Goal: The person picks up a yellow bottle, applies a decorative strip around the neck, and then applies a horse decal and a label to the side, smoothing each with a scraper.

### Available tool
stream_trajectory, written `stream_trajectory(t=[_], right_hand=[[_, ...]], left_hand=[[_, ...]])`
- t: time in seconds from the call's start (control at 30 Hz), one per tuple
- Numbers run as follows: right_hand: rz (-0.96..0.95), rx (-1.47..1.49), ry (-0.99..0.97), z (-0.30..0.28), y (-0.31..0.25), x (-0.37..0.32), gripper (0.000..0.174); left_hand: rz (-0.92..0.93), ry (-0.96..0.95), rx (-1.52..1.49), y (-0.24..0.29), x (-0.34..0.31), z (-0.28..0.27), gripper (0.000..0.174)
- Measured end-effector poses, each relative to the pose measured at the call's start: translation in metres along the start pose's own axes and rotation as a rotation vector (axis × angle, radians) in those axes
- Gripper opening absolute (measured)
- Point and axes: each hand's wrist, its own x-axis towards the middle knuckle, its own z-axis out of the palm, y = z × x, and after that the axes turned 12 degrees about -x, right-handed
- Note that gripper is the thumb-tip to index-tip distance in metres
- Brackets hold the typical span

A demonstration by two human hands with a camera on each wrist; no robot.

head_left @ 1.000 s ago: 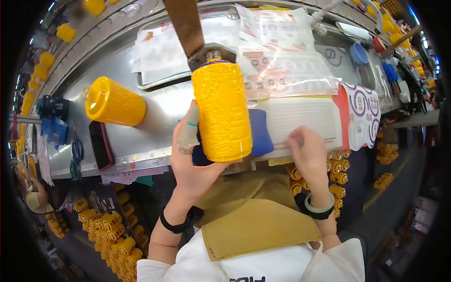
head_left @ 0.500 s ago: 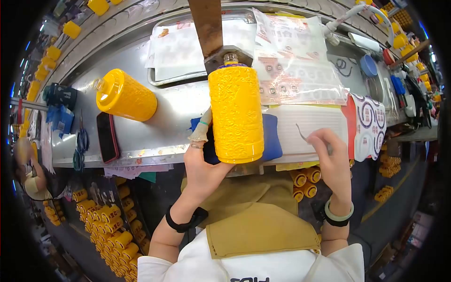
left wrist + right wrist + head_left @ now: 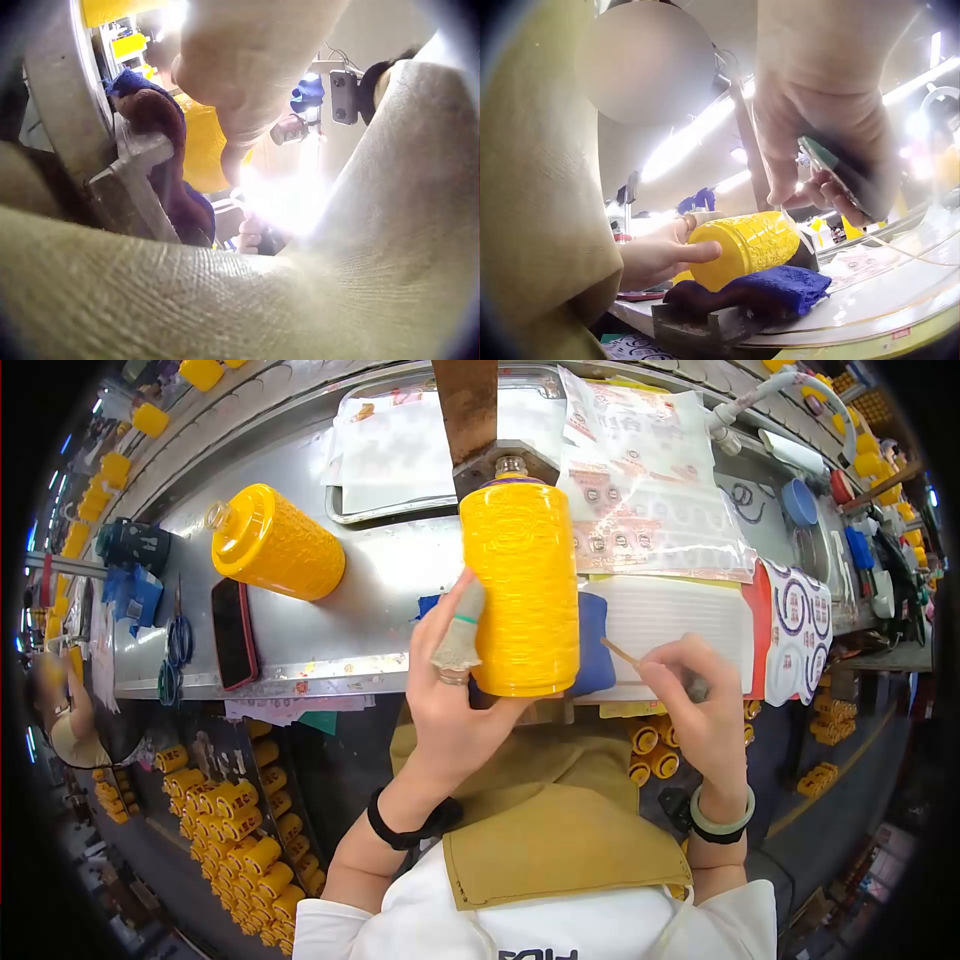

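Note:
My left hand [image 3: 460, 710] grips the lower left side of a yellow embossed bottle [image 3: 522, 590], cloth-like covers on one finger. The bottle lies over a blue cloth [image 3: 594, 645], its glass neck against a dark metal bracket [image 3: 478, 420]. To its right, my right hand [image 3: 700, 695] pinches a thin narrow strip [image 3: 620, 652] between thumb and finger, apart from the bottle. In the right wrist view the bottle [image 3: 742, 244] rests above the blue cloth [image 3: 791, 285], and something flat and green-edged sits in the right palm.
A second yellow bottle [image 3: 285, 545] and a phone [image 3: 234, 634] are on the left of the metal table. Lined sheets [image 3: 680, 625] lie at right, under plastic-wrapped sheets [image 3: 640, 490]. Scissors [image 3: 178, 645] hang at the left edge; many yellow bottles [image 3: 240, 830] stand below.
The bottle and left hand appear further right in the head view, which has shifted. The bottle's visible surface pattern has changed. My right hand has lifted a strip off the sheets.

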Motion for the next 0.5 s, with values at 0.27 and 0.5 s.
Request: stream_trajectory(t=[0.27, 0.5], right_hand=[[-0.029, 0.071, 0.031, 0.006, -0.007, 0.001, 0.006], [-0.097, 0.102, 0.013, 0.005, -0.017, 0.001, 0.007]], left_hand=[[-0.029, -0.013, 0.063, 0.002, -0.001, -0.007, 0.092], [-0.154, -0.057, -0.062, 0.004, -0.003, -0.009, 0.09]])
